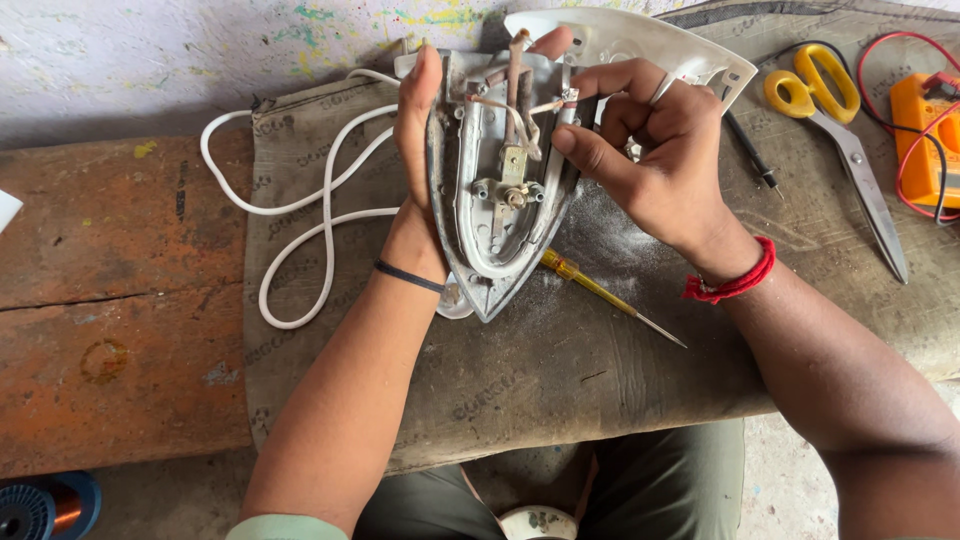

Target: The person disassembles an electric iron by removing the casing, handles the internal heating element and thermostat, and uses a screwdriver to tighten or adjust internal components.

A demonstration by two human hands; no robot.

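left hand (420, 130) open and upright; right hand (650, 150) fingers curled.

Left hand (418, 150) and right hand (640, 150) grip an opened iron base (500, 200) — yellow screwdriver (600, 292) beneath.

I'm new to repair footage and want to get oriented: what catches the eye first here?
At centre, the left hand holds an opened iron base upright, its wiring exposed, while the right hand touches its right edge. A yellow-handled screwdriver lies on the cloth just below. Yellow scissors and an orange multimeter sit at far right.
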